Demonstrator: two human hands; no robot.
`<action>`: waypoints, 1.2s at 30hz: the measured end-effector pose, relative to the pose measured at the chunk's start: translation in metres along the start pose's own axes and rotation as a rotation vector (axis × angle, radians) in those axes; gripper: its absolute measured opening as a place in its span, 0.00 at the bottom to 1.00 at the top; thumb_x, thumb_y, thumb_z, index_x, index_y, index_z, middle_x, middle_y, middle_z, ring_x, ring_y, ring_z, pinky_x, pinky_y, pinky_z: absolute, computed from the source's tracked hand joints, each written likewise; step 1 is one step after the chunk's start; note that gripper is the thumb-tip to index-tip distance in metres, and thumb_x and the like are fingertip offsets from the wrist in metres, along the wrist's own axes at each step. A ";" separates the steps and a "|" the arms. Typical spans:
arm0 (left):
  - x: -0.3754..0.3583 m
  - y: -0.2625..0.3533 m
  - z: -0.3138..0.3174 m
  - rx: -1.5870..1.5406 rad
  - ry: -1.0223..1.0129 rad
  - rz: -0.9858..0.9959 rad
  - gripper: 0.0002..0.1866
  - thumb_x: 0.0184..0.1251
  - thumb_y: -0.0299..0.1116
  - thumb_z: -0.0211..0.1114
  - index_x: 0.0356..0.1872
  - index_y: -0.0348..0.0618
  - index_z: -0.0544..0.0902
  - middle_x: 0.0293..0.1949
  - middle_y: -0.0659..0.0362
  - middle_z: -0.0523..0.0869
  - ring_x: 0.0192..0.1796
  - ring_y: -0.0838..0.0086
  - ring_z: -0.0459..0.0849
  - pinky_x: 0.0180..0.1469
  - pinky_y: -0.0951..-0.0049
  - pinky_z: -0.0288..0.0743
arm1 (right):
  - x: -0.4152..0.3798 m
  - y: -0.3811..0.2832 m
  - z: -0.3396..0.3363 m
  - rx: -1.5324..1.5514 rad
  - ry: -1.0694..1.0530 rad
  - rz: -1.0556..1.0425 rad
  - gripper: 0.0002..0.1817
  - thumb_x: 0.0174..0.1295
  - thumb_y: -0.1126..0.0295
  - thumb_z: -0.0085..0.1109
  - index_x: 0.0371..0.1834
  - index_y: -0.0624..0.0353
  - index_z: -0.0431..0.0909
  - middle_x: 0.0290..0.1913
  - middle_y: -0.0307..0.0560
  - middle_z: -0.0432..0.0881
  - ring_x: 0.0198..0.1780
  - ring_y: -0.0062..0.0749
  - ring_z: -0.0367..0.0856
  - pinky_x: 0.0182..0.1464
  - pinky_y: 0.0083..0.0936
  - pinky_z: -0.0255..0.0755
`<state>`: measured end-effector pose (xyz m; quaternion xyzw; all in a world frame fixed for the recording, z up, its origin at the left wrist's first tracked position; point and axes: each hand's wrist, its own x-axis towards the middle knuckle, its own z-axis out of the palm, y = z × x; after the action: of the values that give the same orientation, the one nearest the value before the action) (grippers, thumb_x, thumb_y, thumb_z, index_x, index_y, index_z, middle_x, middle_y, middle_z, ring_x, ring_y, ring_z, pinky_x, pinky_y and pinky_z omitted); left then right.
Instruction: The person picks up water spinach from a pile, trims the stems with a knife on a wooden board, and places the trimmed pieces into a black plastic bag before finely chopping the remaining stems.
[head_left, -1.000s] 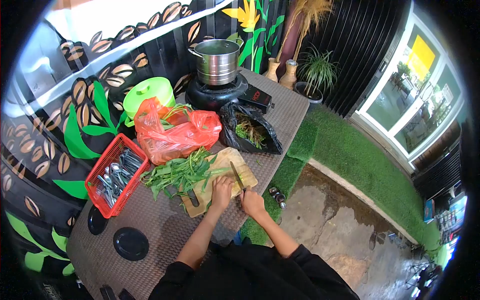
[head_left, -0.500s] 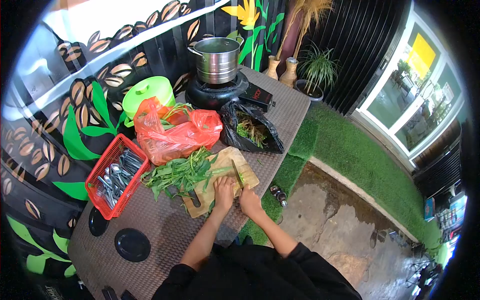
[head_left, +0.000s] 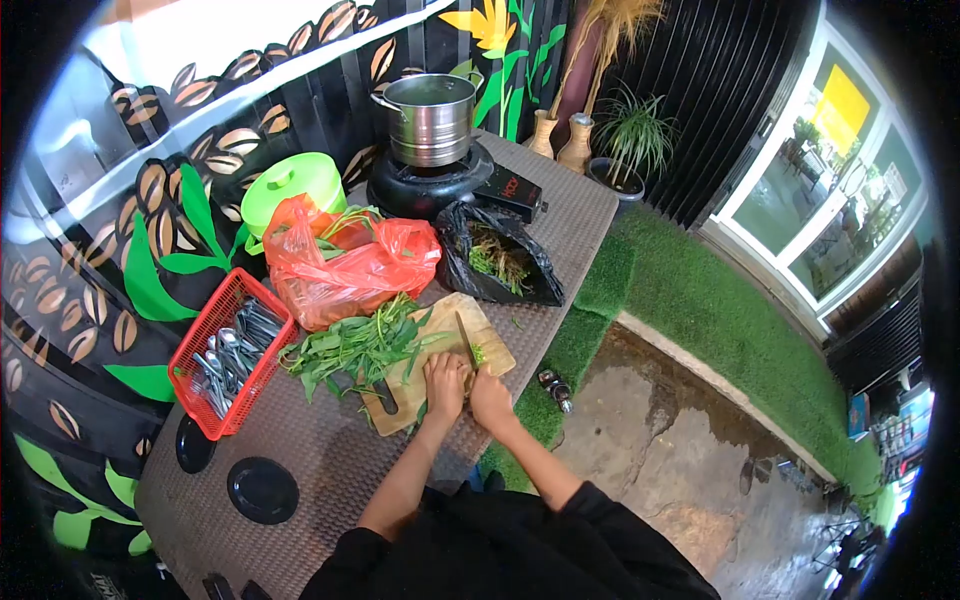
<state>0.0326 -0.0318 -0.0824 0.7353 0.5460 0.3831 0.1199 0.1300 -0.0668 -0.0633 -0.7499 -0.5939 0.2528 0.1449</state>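
Note:
My right hand [head_left: 491, 400] grips the handle of a kitchen knife [head_left: 465, 335], its blade pointing away from me over the wooden cutting board [head_left: 490, 325]. Close beside it, my left hand [head_left: 444, 388] is closed and pressed down on the board, holding leafy greens that its fingers mostly cover. Small chopped green bits [head_left: 479, 354] lie just right of the blade. A heap of long-leaved greens [head_left: 360, 345] spreads over the board's left side and onto the table.
On the table [head_left: 330, 450] stand a red basket of cutlery [head_left: 190, 345], a red plastic bag [head_left: 340, 275], a black bag with plant trimmings [head_left: 545, 280], a green lidded pot [head_left: 295, 185] and two black plates [head_left: 264, 490]. Behind, a steel pot [head_left: 432, 130] sits on a black stove [head_left: 420, 190].
My right hand and the knife have shifted slightly left, closer to my left hand. My left hand stays at nearly the same place on the board.

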 end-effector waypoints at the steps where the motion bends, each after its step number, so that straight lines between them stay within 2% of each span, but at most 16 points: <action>1: 0.000 0.001 -0.004 0.005 -0.014 0.001 0.03 0.56 0.26 0.62 0.31 0.41 0.79 0.36 0.55 0.79 0.46 0.59 0.72 0.50 0.60 0.63 | 0.004 0.003 -0.003 0.014 0.013 -0.056 0.16 0.67 0.64 0.43 0.46 0.70 0.63 0.33 0.72 0.80 0.37 0.62 0.82 0.37 0.49 0.77; 4: 0.001 -0.003 -0.001 0.059 -0.011 0.008 0.03 0.57 0.26 0.61 0.32 0.41 0.79 0.36 0.55 0.79 0.46 0.59 0.73 0.50 0.60 0.63 | -0.005 -0.004 -0.001 -0.008 0.108 -0.116 0.15 0.66 0.64 0.43 0.44 0.68 0.63 0.31 0.71 0.80 0.35 0.62 0.82 0.37 0.49 0.77; 6: 0.001 -0.003 -0.001 0.045 -0.002 0.009 0.03 0.57 0.26 0.61 0.31 0.41 0.79 0.36 0.55 0.79 0.47 0.59 0.73 0.50 0.61 0.63 | -0.015 -0.011 -0.002 -0.021 0.031 0.008 0.14 0.66 0.65 0.43 0.42 0.68 0.64 0.31 0.70 0.80 0.36 0.62 0.82 0.37 0.49 0.77; 10: -0.002 0.001 -0.004 0.071 0.009 0.049 0.04 0.58 0.28 0.61 0.31 0.40 0.80 0.36 0.56 0.79 0.47 0.61 0.73 0.53 0.61 0.63 | 0.004 -0.007 -0.010 0.021 0.041 -0.095 0.14 0.66 0.65 0.42 0.43 0.67 0.63 0.33 0.71 0.80 0.38 0.64 0.81 0.38 0.50 0.76; 17: -0.011 -0.009 -0.006 0.023 -0.019 0.090 0.04 0.58 0.24 0.59 0.33 0.38 0.81 0.38 0.54 0.80 0.48 0.59 0.74 0.53 0.60 0.65 | 0.010 0.011 -0.004 -0.032 0.015 -0.096 0.15 0.67 0.64 0.42 0.44 0.68 0.64 0.34 0.71 0.80 0.38 0.63 0.81 0.40 0.50 0.76; 20: -0.004 -0.007 -0.008 -0.060 -0.043 0.036 0.06 0.57 0.21 0.60 0.36 0.38 0.79 0.38 0.52 0.79 0.46 0.56 0.75 0.50 0.58 0.67 | -0.003 0.008 -0.013 -0.130 -0.025 -0.111 0.16 0.67 0.64 0.42 0.47 0.69 0.64 0.34 0.70 0.80 0.38 0.61 0.82 0.40 0.50 0.76; 22: -0.001 0.000 -0.014 -0.236 -0.045 -0.088 0.11 0.55 0.19 0.60 0.41 0.38 0.75 0.37 0.51 0.79 0.44 0.54 0.75 0.48 0.58 0.68 | -0.016 0.000 -0.012 -0.090 -0.024 -0.056 0.16 0.66 0.64 0.43 0.47 0.69 0.64 0.33 0.69 0.81 0.38 0.61 0.82 0.39 0.50 0.76; 25: -0.002 0.004 -0.016 -0.227 0.017 -0.034 0.14 0.56 0.18 0.59 0.43 0.38 0.70 0.36 0.51 0.79 0.44 0.53 0.75 0.46 0.57 0.68 | -0.016 -0.012 -0.006 -0.031 -0.018 0.007 0.16 0.65 0.65 0.44 0.46 0.69 0.65 0.32 0.68 0.81 0.38 0.60 0.82 0.39 0.50 0.77; 28: -0.003 0.003 -0.016 -0.254 -0.044 -0.096 0.12 0.57 0.19 0.59 0.41 0.38 0.69 0.35 0.51 0.78 0.43 0.52 0.75 0.45 0.57 0.68 | -0.001 -0.001 0.000 -0.024 0.021 -0.039 0.14 0.66 0.64 0.43 0.44 0.67 0.65 0.31 0.68 0.81 0.37 0.61 0.82 0.37 0.50 0.77; 30: -0.005 0.003 -0.013 -0.247 -0.030 -0.085 0.11 0.57 0.19 0.59 0.40 0.38 0.69 0.35 0.50 0.77 0.43 0.52 0.75 0.45 0.56 0.68 | 0.004 0.005 -0.001 -0.038 0.050 -0.151 0.15 0.67 0.63 0.41 0.45 0.66 0.64 0.30 0.67 0.81 0.35 0.62 0.82 0.36 0.51 0.77; 36: -0.005 -0.002 -0.010 -0.218 0.038 -0.027 0.09 0.58 0.20 0.58 0.37 0.38 0.69 0.32 0.49 0.75 0.41 0.51 0.74 0.42 0.55 0.67 | -0.005 -0.010 0.001 0.009 0.014 0.008 0.17 0.68 0.61 0.42 0.46 0.67 0.62 0.29 0.68 0.80 0.34 0.62 0.82 0.35 0.51 0.76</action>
<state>0.0244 -0.0378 -0.0789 0.7032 0.5132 0.4523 0.1939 0.1200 -0.0695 -0.0580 -0.7533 -0.5888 0.2506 0.1516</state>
